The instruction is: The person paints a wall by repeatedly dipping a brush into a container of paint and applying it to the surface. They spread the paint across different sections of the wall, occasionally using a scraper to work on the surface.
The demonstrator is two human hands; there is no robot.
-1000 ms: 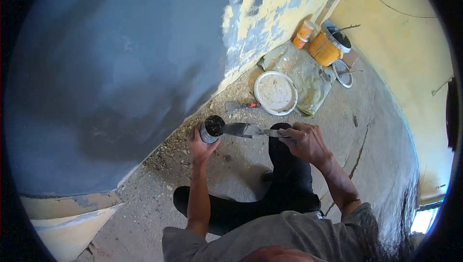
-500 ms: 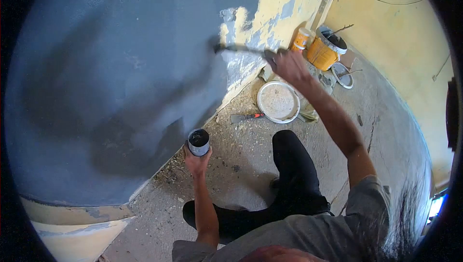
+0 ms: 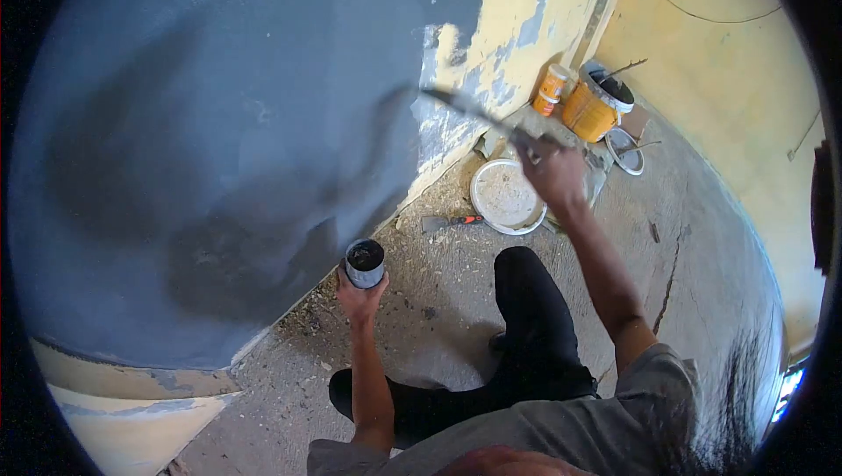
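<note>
My left hand [image 3: 358, 299] is wrapped round a small grey paint can [image 3: 365, 276] with dark paint inside, tilted so that its mouth faces me. In my right hand [image 3: 557, 176] is a long, dark paintbrush [image 3: 478, 112], blurred by motion. Its tip points at the wall [image 3: 333, 46], right at the border between dark grey-blue paint and patchy yellow. On the floor below my right hand lie a round white lid [image 3: 504, 198] and a scraper [image 3: 452, 222] with a red and black handle.
In the corner stand a yellow bucket [image 3: 592, 112] with a stick in it and small orange-and-white tubs [image 3: 551, 90]. Another lid [image 3: 625, 153] with a stick on it lies beside them. Paint flakes litter the concrete floor [image 3: 412, 287] along the wall.
My right hand has moved down and to the right with the brush, and the brush tip has shifted right to the paint border. The left hand and can have hardly moved.
</note>
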